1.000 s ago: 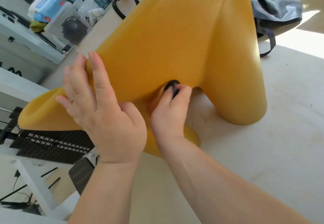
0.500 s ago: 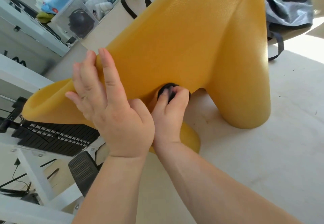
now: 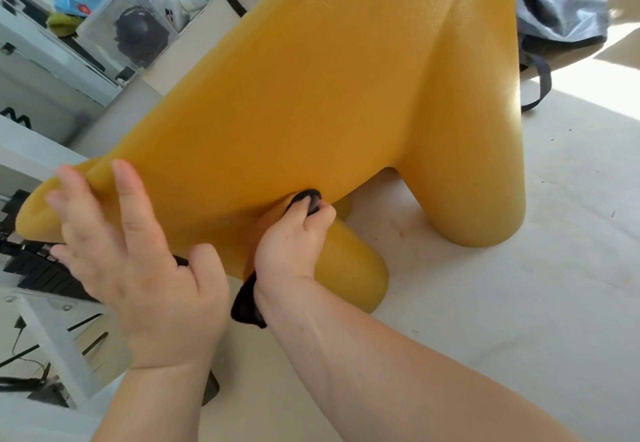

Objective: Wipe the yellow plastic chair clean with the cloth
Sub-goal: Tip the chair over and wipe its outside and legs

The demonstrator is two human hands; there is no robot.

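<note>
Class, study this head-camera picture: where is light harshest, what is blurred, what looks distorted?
Head view: sunlight blows out the pale surface at upper right and glosses a leg of the yellow chair; head view: fingers of the left hand smear with motion, while the right hand gripping the dark cloth is sharper; head view: the shelf at left leans, wide-angle skew.

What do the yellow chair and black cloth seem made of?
The yellow chair: apparently moulded plastic, matte, finely pebbled grain, soft sheen on its rounded leg. The black cloth: probably soft fabric; it bunches and hangs limp. Weave unreadable.
</note>
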